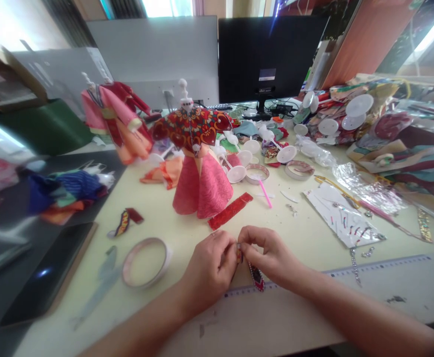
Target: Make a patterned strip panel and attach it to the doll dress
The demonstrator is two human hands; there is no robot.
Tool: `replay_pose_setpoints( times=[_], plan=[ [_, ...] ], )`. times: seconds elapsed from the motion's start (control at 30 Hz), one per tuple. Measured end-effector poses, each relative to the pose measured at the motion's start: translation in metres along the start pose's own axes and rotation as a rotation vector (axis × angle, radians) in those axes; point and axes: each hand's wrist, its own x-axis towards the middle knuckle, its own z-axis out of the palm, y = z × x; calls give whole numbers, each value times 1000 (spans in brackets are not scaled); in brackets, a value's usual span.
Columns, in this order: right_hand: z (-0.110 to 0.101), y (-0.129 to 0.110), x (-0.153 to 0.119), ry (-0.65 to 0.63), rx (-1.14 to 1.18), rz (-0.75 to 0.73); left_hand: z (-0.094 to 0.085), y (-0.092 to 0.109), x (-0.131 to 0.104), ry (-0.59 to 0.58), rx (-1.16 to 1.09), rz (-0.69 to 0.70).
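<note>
My left hand [217, 260] and my right hand [272, 253] meet low over the table, thumbs and fingertips pinched together. Between them is a patterned ribbon strip [256, 276]; its pointed, dark red end with a pale beaded edge hangs below my right fingers. The rest of the strip is mostly covered by my fingers. Beyond my hands stands a small doll-size dress form in a red patterned cape [192, 126] and a pink skirt [202, 191]. A red fabric strip [231, 210] lies at the skirt's hem.
A tape roll [145, 263], a blurred knife-like grey tool [103, 280] and a phone [49, 270] lie to the left. A ruler [380, 266] runs beneath my hands. On the right are a card of trinkets [343, 213] and piled fabrics. Monitors [272, 59] stand behind.
</note>
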Motion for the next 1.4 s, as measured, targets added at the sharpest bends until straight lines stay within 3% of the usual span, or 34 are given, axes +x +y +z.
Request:
replay_pose_setpoints(
  times=[0.37, 0.57, 0.83, 0.93, 1.03, 1.13, 1.4],
  plan=[
    [-1, 2, 1, -34, 221, 43, -7, 8, 2, -55, -266, -223],
    [-1, -2, 0, 26, 224, -5, -6, 6, 3, 40, -287, -228],
    [1, 0, 2, 53, 236, -15, -4, 6, 2, 63, -238, -213],
    [1, 3, 2, 86, 264, -16, -4, 5, 1, 212, -177, -133],
    [1, 5, 3, 119, 263, -10, -4, 5, 0, 366, 50, 89],
    [1, 4, 2, 134, 220, -39, -5, 6, 1, 362, 224, 207],
    [2, -2, 2, 174, 54, -145, -4, 3, 3, 315, 203, 156]
  ],
)
